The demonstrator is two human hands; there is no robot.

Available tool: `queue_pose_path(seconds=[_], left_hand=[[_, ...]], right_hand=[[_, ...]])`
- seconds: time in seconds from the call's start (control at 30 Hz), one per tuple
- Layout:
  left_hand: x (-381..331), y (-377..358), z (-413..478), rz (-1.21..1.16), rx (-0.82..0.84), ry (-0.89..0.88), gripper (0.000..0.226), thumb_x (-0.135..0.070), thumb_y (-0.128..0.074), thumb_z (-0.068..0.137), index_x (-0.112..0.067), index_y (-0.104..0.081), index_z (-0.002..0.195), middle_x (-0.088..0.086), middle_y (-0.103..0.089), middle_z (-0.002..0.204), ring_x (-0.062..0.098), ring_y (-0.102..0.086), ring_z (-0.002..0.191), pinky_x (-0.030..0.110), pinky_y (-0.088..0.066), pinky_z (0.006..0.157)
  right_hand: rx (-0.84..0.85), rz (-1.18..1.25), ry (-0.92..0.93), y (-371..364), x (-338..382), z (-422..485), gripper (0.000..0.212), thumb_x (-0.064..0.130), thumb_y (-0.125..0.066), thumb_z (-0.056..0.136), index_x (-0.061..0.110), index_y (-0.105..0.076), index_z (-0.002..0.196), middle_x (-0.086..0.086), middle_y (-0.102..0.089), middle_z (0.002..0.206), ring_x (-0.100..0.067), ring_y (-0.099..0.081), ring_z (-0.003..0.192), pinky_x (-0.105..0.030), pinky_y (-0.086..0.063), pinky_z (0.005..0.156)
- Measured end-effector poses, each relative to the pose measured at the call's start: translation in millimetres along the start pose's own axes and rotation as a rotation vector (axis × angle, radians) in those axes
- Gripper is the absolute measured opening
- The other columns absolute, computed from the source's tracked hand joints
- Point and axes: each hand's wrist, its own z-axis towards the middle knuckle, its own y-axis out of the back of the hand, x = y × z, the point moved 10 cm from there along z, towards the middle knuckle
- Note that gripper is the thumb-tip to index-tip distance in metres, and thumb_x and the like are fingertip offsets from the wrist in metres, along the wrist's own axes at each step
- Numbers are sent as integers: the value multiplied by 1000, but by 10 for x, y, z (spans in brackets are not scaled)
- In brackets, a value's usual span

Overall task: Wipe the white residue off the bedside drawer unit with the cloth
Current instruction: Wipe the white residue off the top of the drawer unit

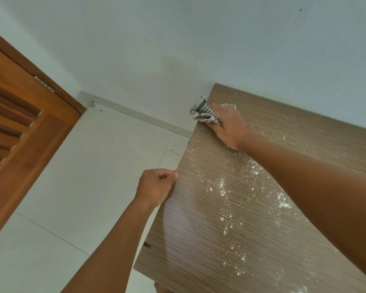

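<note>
- Pale wall (pixel 178 39) and smooth tiled floor (pixel 89 176) are framing the scene; a louvred wooden door (pixel 19 127) is standing at left.
- Bedside drawer unit (pixel 194 246): its flat, ridged wood-grain top is butting against the wall, grain running parallel to it.
- Right hand (pixel 227 126), arm outstretched, is pressing and gripping the cloth at the back-left corner.
- Left hand (pixel 154 187), well apart, is curling on the unit's left edge.
- Checked cloth (pixel 201 111), bunched, is overhanging that corner.
- White residue (pixel 221 187) is speckling the top.

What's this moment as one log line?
wiping | right hand holds cloth on unit, far corner | left hand grips unit edge | residue across middle
</note>
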Motion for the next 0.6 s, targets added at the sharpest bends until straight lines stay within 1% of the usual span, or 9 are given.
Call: queue_pose_path(seconds=[0.1,0.2,0.27,0.33,0.4,0.47,0.53,0.57,0.6], left_hand=[[39,-11,-1,-54,46,38,16,-18,-68,90,-16,-76,104,-3,-74,98,12,-69,92,29,-55,89],[99,-5,-35,-126,121,101,16,-11,-62,94,-16,-76,99,-1,-76,96,15,-72,88,23,-57,74],[145,1,-66,-172,166,146,18,-11,-58,97,-14,-74,103,2,-75,99,16,-72,88,20,-56,68],[163,2,-97,-213,195,172,21,-11,-53,99,-10,-69,112,6,-74,102,18,-72,91,22,-55,70],[144,2,-117,-225,199,169,22,-12,-52,99,-10,-67,115,6,-74,101,18,-72,90,23,-55,69],[87,2,-142,-187,179,133,21,-16,-54,98,-12,-69,112,4,-74,100,18,-71,91,25,-56,72],[-36,19,-138,-22,122,4,22,-24,-57,96,-16,-70,113,2,-72,105,20,-69,98,30,-55,84],[-124,11,-153,80,93,-76,26,-27,-58,96,-18,-67,119,1,-70,109,18,-66,101,27,-51,87],[-211,-17,-181,163,72,-151,32,-30,-59,95,-20,-63,126,-1,-67,112,14,-62,100,24,-46,86]], right_hand=[[68,22,76,-133,301,-237,41,34,-50,96,19,-49,134,-2,-61,123,-18,-49,112,-44,-35,104],[132,34,110,-304,520,-586,46,27,-54,95,19,-45,140,-5,-56,134,-23,-47,122,-49,-32,108],[172,41,114,-411,640,-878,53,24,-58,92,23,-42,142,-2,-50,141,-25,-42,129,-51,-28,111],[195,36,147,-500,791,-1199,59,22,-63,88,27,-41,142,6,-45,144,-23,-39,135,-44,-21,112],[222,36,186,-593,930,-1542,62,23,-62,86,29,-39,143,12,-40,147,-15,-34,138,-42,-16,113],[251,47,201,-664,1033,-1898,61,26,-57,84,30,-39,142,15,-38,148,-7,-29,141,-40,-16,115],[270,68,209,-718,1110,-2203,57,29,-51,83,27,-42,140,13,-41,147,-5,-29,140,-37,-18,116],[279,76,216,-744,1156,-2323,56,29,-50,82,26,-44,138,12,-43,147,-4,-30,139,-36,-19,116],[286,77,220,-763,1204,-2428,57,28,-51,81,25,-46,137,12,-44,146,-3,-32,139,-35,-20,117]])
